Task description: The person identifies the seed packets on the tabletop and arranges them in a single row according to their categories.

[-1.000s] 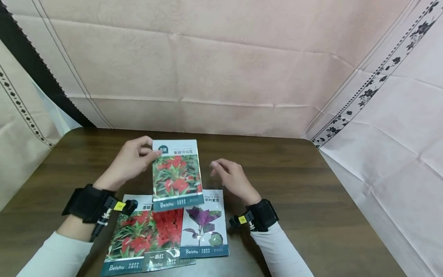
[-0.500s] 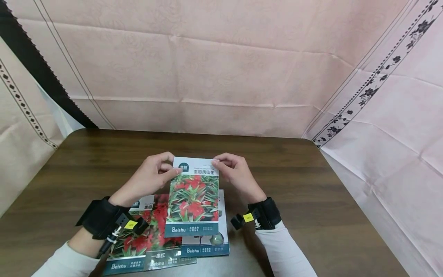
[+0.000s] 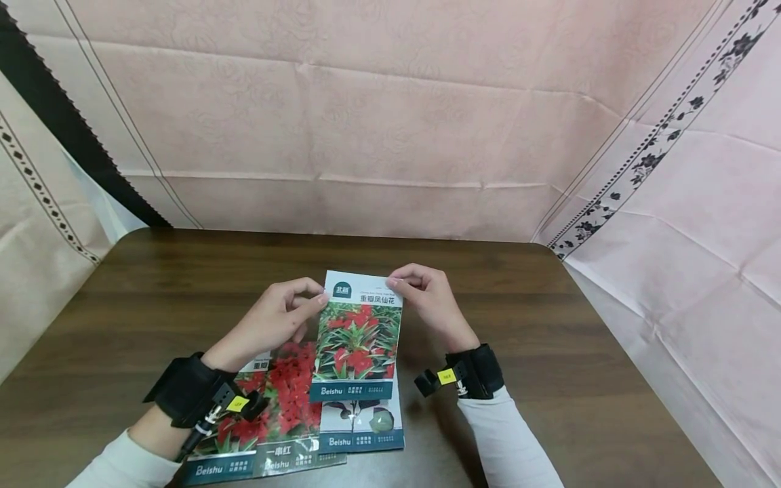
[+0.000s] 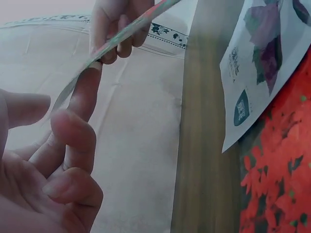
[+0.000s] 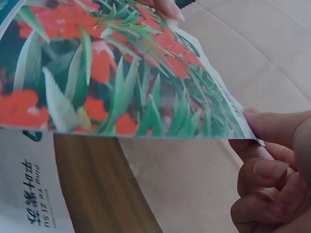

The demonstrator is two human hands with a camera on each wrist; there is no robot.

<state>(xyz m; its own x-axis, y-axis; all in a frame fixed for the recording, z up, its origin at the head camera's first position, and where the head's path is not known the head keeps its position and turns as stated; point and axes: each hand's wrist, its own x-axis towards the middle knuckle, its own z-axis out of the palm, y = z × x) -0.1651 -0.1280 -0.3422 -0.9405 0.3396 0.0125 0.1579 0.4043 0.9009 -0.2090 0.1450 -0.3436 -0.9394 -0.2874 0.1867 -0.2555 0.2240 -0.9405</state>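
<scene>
A seed packet [image 3: 356, 339] printed with red flowers and green leaves is held up, tilted, over the other packets. My right hand [image 3: 430, 298] pinches its top right corner, thumb in front and fingers behind, as the right wrist view also shows. At the upper left edge is my left hand [image 3: 287, 315], its thumb tip at the border and a finger [image 4: 87, 90] behind the packet. Below lie a purple-leaf packet [image 3: 360, 434], partly covered in the head view, a packet of dense red blooms [image 3: 293, 390] and another red-flower packet [image 3: 219, 468] at the left.
The packets lie on a dark wooden table [image 3: 549, 379], its far edge close to a pale cloth backdrop [image 3: 390, 135]. Black wrist straps with small cameras sit on the left wrist [image 3: 189, 390] and right wrist [image 3: 478, 373].
The held packet has moved right and toward me, then slightly right again and up. My right hand, apart from it at first, has come to grip its top right corner.
</scene>
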